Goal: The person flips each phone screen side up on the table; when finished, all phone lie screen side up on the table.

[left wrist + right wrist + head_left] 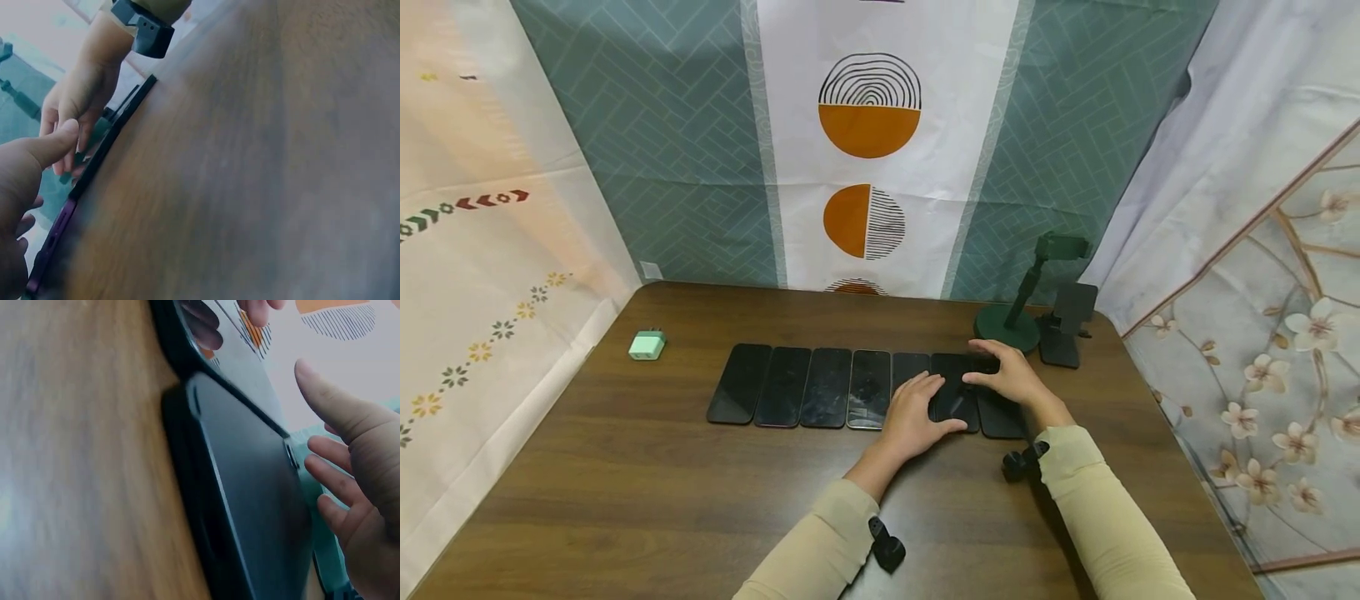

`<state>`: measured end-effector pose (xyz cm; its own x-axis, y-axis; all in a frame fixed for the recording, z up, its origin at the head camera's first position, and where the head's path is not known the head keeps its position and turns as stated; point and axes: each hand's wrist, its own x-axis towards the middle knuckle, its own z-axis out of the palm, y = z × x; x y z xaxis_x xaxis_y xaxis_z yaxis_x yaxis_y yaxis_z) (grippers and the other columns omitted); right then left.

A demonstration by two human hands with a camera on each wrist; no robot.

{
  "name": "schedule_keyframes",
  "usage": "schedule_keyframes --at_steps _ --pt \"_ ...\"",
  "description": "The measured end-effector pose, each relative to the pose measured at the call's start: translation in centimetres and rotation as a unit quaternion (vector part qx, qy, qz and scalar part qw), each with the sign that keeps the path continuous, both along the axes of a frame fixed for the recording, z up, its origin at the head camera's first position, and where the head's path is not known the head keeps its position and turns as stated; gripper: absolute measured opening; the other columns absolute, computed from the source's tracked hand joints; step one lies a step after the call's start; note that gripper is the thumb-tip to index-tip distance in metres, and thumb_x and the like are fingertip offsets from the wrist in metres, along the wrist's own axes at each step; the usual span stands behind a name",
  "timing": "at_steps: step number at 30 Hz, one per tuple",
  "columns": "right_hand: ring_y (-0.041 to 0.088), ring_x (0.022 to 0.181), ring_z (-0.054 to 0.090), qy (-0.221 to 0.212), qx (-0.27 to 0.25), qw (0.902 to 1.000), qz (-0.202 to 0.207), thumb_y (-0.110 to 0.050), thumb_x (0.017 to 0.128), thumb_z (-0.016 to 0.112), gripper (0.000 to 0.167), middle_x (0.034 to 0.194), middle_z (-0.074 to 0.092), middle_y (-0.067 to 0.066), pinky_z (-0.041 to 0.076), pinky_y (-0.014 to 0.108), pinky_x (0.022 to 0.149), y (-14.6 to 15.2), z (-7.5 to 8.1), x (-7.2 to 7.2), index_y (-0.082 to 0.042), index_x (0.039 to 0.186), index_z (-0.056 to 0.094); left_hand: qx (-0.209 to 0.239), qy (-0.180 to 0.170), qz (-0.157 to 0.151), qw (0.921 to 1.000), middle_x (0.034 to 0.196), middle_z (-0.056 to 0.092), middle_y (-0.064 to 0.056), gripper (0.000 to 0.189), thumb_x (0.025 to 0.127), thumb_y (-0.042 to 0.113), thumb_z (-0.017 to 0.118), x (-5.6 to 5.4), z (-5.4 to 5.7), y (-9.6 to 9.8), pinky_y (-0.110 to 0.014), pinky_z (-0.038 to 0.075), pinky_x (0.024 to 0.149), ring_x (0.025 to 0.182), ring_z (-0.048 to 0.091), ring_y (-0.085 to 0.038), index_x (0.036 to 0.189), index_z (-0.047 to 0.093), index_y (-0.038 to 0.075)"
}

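Several dark smartphones lie side by side in a row on the wooden table, from the leftmost phone to the rightmost phone. Above the right part of the row, my left hand has its fingers extended and thumb apart, near a dark phone. My right hand hovers over the right end, thumb and fingers spread, partly hiding the last phone. In the right wrist view, that hand holds nothing beside the end phone. Whether the left fingertips touch a phone, I cannot tell.
A dark green desk lamp stands behind the right end of the row, beside a black phone stand. A mint-green charger plug sits at the table's far left. Patterned curtains hang behind the table.
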<state>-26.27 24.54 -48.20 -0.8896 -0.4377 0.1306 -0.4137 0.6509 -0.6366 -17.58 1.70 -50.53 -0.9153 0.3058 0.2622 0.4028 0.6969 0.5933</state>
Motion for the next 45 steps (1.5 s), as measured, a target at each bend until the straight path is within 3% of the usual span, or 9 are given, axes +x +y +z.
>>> schedule_keyframes --at_steps 13,22,29,32,38,45 --pt "0.042 0.130 0.053 -0.008 0.002 0.9996 -0.027 -0.021 0.089 0.080 0.064 0.141 0.056 0.023 0.042 0.058 0.108 3.1 0.1 0.9 0.003 0.142 0.054 -0.039 0.014 -0.031 0.9986 0.146 0.056 -0.006 0.072 0.086 0.054 0.076 0.7 0.1 3.1 -0.046 0.035 0.117 0.141 0.044 -0.024 0.140 0.061 0.009" --pt "0.046 0.126 0.055 -0.003 0.046 0.9985 -0.028 -0.025 0.086 0.083 0.066 0.142 0.055 0.024 0.048 0.058 0.101 3.9 -0.3 1.1 0.001 0.141 0.056 -0.068 0.021 -0.058 0.9958 0.144 0.058 -0.005 0.072 0.086 0.054 0.077 1.0 0.0 5.8 -0.037 0.033 0.118 0.138 0.048 -0.020 0.140 0.061 0.009" --pt "0.045 0.119 0.058 0.005 0.071 0.9964 -0.047 -0.029 0.088 0.081 0.066 0.139 0.056 0.027 0.053 0.055 0.094 3.8 -0.3 1.4 0.004 0.140 0.056 -0.105 0.040 -0.056 0.9922 0.144 0.059 0.000 0.074 0.082 0.058 0.078 1.0 -0.2 7.7 -0.034 0.034 0.117 0.137 0.049 -0.017 0.139 0.062 0.012" --pt "0.045 0.119 0.058 0.001 0.072 0.9956 -0.060 -0.026 0.087 0.082 0.065 0.138 0.056 0.027 0.051 0.057 0.095 3.6 -0.2 1.4 0.003 0.139 0.057 -0.117 0.065 -0.046 0.9900 0.141 0.061 0.001 0.074 0.080 0.058 0.080 1.2 -0.3 8.3 -0.034 0.038 0.115 0.134 0.052 -0.016 0.136 0.065 0.014" --pt "0.045 0.118 0.057 -0.010 0.042 0.9965 -0.072 -0.024 0.086 0.084 0.057 0.132 0.059 0.024 0.048 0.059 0.097 3.4 -0.3 1.6 -0.001 0.133 0.061 -0.093 0.081 -0.025 0.9921 0.134 0.065 -0.001 0.066 0.080 0.048 0.084 1.4 -0.3 8.8 -0.034 0.043 0.111 0.127 0.058 -0.016 0.131 0.068 0.010" --pt "0.042 0.113 0.059 -0.019 -0.023 0.9957 -0.088 -0.019 0.094 0.075 0.038 0.124 0.061 0.023 0.049 0.056 0.097 3.7 -0.3 1.5 0.001 0.124 0.062 -0.067 0.061 -0.055 0.9943 0.137 0.064 -0.004 0.065 0.084 0.042 0.082 1.4 -0.4 8.5 -0.038 0.037 0.116 0.133 0.054 -0.014 0.136 0.064 0.009"
